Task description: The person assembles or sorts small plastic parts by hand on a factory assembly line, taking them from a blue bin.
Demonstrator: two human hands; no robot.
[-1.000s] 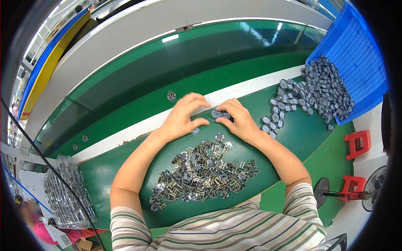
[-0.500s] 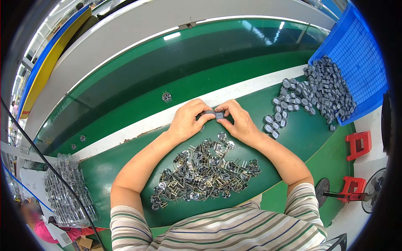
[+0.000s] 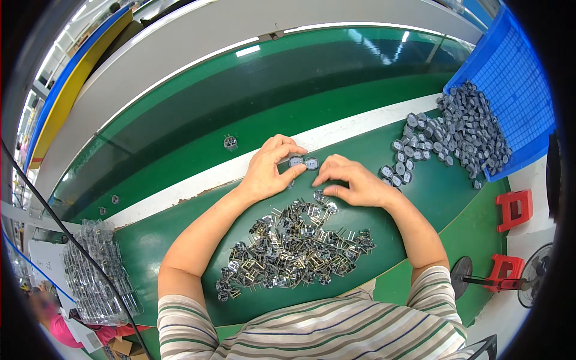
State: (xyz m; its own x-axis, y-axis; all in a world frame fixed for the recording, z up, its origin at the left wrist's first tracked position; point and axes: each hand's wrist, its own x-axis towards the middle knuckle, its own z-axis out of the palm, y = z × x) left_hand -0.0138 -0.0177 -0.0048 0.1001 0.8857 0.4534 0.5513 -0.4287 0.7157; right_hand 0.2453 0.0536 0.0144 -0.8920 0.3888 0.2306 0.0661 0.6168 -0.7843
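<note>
Nearest the striped shirt, below both hands, lies a loose heap of small metal parts with thin wire pins [image 3: 294, 249], spread on the dark green work surface [image 3: 420, 198]. The heap is large, so by my reading much of the work is left.

Just above that heap the two hands meet. The left hand [image 3: 267, 171] pinches a small round grey cap [image 3: 296, 161] between thumb and forefinger, fingers closed on it. The right hand [image 3: 354, 183] has its fingertips closed on a second round grey cap [image 3: 311, 163], touching the first, so the two pieces sit side by side at the grip. Under the right hand's thumb a few of the pinned metal parts lie almost touching it; I cannot tell whether a metal part is already seated in either cap.

To the right of the grip, well apart from it, a spill of many round grey caps [image 3: 456, 135] runs out of a tipped blue plastic crate [image 3: 516, 78] onto the surface. That supply too is big, which fits a job nowhere near its end.

Beyond the grip, past a white stripe, a single small assembled piece [image 3: 230, 143] stands alone on the glossy green conveyor belt [image 3: 300, 78]. Only that one finished-looking piece shows there, so little completed output is visible.

Off to the far left of the grip, a stack of clear plastic trays [image 3: 96, 276] sits at the bench edge.
</note>
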